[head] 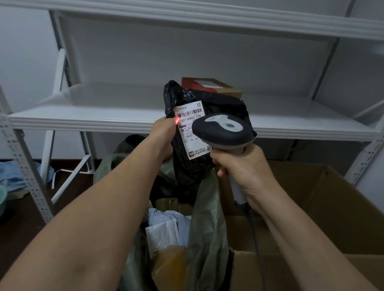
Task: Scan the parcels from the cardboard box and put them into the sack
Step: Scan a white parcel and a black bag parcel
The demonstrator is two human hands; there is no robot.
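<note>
One parcel (189,167) under scan, above the sack (209,228).
L hand (164,134) grips the black parcel at its left edge, long axis upright; R hand (240,167) is wrapped round the scanner (223,131) handle, in front of the label (190,131), which reads "507-P802 T70". Red spot (176,121) sits left of the barcode (190,113). Sack opens below; box (341,211) at right.
</note>
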